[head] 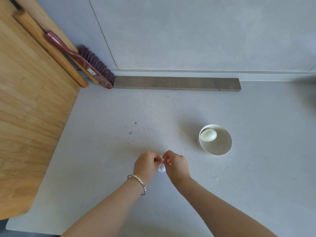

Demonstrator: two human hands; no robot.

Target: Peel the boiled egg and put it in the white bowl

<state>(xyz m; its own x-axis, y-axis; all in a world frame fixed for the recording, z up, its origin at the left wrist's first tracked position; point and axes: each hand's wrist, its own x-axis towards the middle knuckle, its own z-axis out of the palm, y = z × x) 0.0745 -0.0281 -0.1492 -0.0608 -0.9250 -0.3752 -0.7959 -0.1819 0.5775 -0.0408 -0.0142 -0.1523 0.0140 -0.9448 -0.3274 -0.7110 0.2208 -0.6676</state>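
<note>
Egg [208,135] sits peeled in bowl [220,147]; both hands' grips pinch half-hidden white scrap [161,168].

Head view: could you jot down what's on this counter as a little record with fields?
egg: peeled, lying in the white bowl
white bowl: on the grey counter, right of the hands
left hand: pinching a small white scrap; bracelet on wrist
right hand: pinching the same scrap
scrap: shell or paper, cannot tell
back left: brush leaning by wooden board
</note>
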